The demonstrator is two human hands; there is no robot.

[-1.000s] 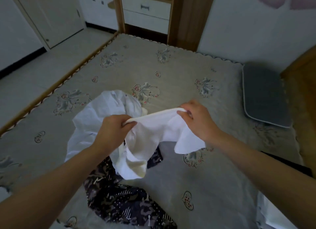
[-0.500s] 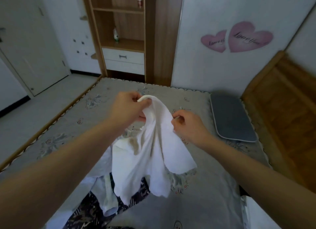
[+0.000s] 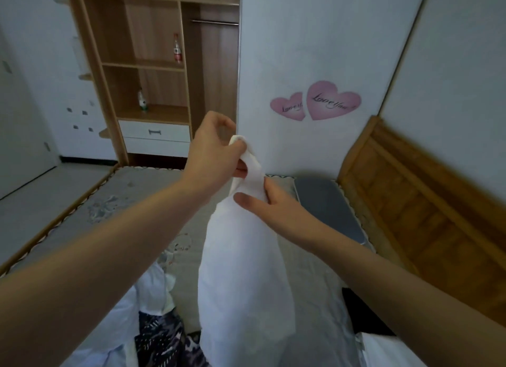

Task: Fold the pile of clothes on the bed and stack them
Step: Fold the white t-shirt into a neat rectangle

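A white garment (image 3: 243, 279) hangs in the air over the bed (image 3: 115, 202). My left hand (image 3: 213, 150) pinches its top edge and holds it high. Just below, my right hand (image 3: 268, 205) grips the cloth between thumb and fingers. The garment drapes down long and loose past the frame's bottom edge. Under it lies the pile: a pale blue-white shirt (image 3: 123, 317) and a dark patterned piece (image 3: 161, 336), partly hidden by my left forearm.
A grey cushion (image 3: 328, 202) lies at the bed's far right, by the wooden headboard (image 3: 410, 207). A black item (image 3: 361, 314) and white cloth (image 3: 388, 350) sit under my right arm. A wooden shelf unit (image 3: 153, 73) stands beyond the bed.
Both hands have lifted the white garment from low over the pile to well above the bed. The hands came closer together, one above the other, and the view tilted up.
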